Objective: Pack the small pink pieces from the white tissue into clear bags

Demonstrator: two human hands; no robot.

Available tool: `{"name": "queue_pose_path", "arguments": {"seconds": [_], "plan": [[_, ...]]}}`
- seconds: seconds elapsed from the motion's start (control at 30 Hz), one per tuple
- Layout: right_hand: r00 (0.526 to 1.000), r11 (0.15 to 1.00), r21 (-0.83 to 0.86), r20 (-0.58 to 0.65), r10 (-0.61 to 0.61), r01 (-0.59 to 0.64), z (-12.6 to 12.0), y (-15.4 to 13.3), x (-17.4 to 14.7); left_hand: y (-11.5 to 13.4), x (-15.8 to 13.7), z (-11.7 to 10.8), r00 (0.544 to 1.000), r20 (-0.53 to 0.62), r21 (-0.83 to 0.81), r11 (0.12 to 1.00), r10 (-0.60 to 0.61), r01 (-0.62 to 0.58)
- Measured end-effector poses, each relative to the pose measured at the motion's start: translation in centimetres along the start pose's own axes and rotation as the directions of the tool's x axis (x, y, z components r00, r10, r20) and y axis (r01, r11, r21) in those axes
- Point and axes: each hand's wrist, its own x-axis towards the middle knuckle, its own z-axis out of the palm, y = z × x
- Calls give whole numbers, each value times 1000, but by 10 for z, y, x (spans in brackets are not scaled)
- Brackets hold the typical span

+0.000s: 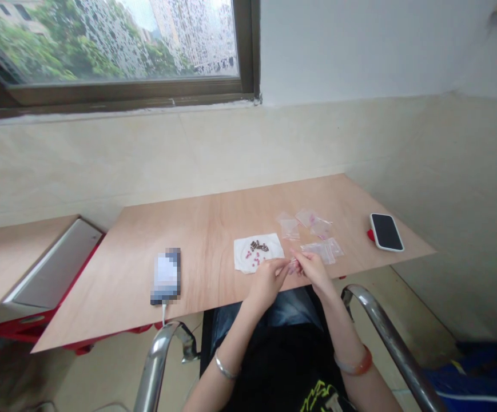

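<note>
My left hand (pixel 270 278) and my right hand (pixel 312 269) meet at the table's front edge, fingertips pinched together. Whatever is between them is too small to make out. Just left of them lies a white tissue (pixel 240 254). Several small pink pieces (pixel 255 262) are scattered on its near part, with a cluster of short dark brown pieces (pixel 259 246) behind them. Beyond my right hand, small clear plastic bags (pixel 323 249) lie flat, and more clear bags (pixel 312 221) lie farther back, some with a pinkish tint inside.
On the wooden table (pixel 201 229), a phone (pixel 385 232) with a dark screen lies at the right, over something red. A blurred-out device (pixel 166 277) with a white cable (pixel 164 316) lies at the left. Metal chair armrests (pixel 162 355) flank me. Wall and window stand behind.
</note>
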Motion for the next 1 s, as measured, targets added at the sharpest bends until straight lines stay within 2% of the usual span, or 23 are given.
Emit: {"name": "queue_pose_path", "arguments": {"seconds": [0.1,0.17,0.23,0.33,0.5,0.63,0.73,0.87,1.0], "plan": [[997,998,10,61,56,-56,6,-7,-8,-1,0,-9,994,83,-144,986,-72,83],[986,997,-22,146,74,-72,7,-8,-10,-5,-1,-14,985,135,-264,954,-108,141],[968,994,-69,232,93,-79,8,-7,-11,-9,-2,-17,982,125,-339,924,-141,176],[948,991,-84,293,123,-103,10,-5,-10,-9,-5,-18,985,52,-319,932,-167,175],[945,987,48,299,131,-152,13,-7,-10,-1,-12,-18,986,14,-312,936,-168,164],[923,980,106,365,117,-166,15,-12,-13,-3,-17,-20,971,-106,-285,942,-214,177],[937,980,104,325,125,-167,18,-15,-14,-5,-19,-19,956,-173,-332,928,-238,171],[950,974,156,292,111,-162,22,-18,-15,1,-18,-19,963,-103,-512,843,-249,163],[948,962,215,304,97,-167,24,-22,-17,7,-18,-21,955,-14,-649,729,-298,218]]}}
